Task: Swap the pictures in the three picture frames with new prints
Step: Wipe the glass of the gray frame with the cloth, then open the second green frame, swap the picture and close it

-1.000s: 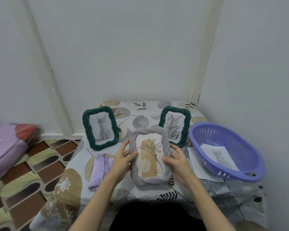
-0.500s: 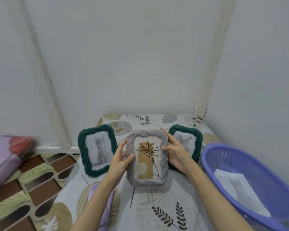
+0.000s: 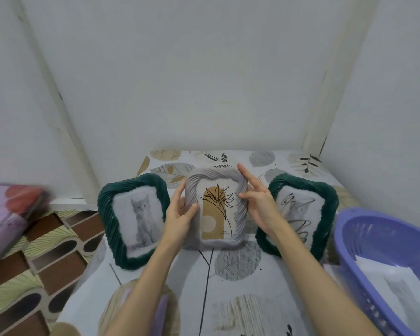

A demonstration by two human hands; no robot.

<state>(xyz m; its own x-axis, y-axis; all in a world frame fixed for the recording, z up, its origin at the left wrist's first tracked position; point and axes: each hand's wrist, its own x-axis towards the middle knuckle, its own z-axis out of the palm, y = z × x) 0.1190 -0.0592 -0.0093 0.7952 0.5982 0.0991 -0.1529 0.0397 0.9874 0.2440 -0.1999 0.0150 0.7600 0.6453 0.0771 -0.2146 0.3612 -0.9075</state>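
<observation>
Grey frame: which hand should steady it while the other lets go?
Left, probably. The left hand grips the grey frame at its edge, thumb across the front; the right hand only touches it with straight fingers.

We saw three frames in a row on the table (image 3: 240, 282). The cat frame (image 3: 134, 220) stood left, the plant frame (image 3: 216, 207) in the middle, the scribble frame (image 3: 301, 212) right. A basket (image 3: 374, 241) with papers (image 3: 393, 284) in it sat near right.

I count three picture frames on my table (image 3: 240, 282): two green ones, the left green frame (image 3: 107, 214) and the right green frame (image 3: 327, 204), and one grey frame (image 3: 192, 190); one purple basket (image 3: 349, 241) beside them; my two hands, left hand (image 3: 180, 214) and right hand (image 3: 258, 202)
</observation>
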